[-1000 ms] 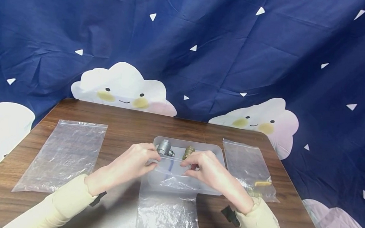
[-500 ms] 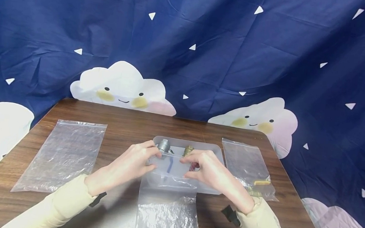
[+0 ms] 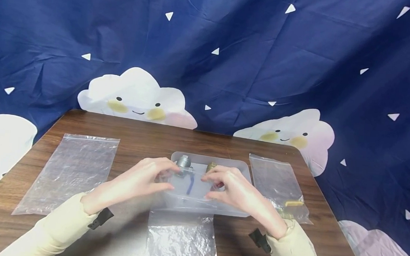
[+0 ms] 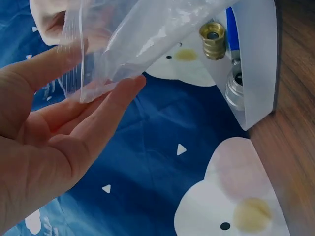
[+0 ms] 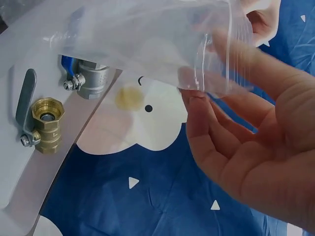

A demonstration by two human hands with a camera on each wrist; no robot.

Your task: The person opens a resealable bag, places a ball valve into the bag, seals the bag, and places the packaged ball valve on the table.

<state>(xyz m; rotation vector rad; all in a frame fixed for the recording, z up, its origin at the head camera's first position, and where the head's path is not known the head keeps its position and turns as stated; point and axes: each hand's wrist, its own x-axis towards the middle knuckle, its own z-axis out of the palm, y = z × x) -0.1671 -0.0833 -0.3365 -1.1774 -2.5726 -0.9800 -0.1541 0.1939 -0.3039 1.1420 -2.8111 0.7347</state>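
Observation:
A clear zip bag (image 3: 182,237) hangs open-mouthed in front of a translucent plastic box (image 3: 235,212). My left hand (image 3: 135,180) holds the left side of its mouth between thumb and fingers. On the other side, my right hand (image 3: 236,187) grips the zip edge, fingertips curled at the plastic. Inside the box are a silver ball valve (image 5: 93,81) with a blue handle and a brass ball valve (image 5: 47,125) with a grey lever. The head view shows the blue handle through the film; my right fingers partly cover the brass valve.
A flat clear zip bag (image 3: 75,170) lies on the wooden table (image 3: 147,136) to the left. Right of the box, another zip bag (image 3: 276,176) contains a yellow-handled piece (image 3: 294,203). A blue cloud-print cloth (image 3: 231,58) hangs behind the table.
My left hand has shifted a little left and down, pulling the bag's lower end left and up. My right hand stays nearly in place. The valves have not moved.

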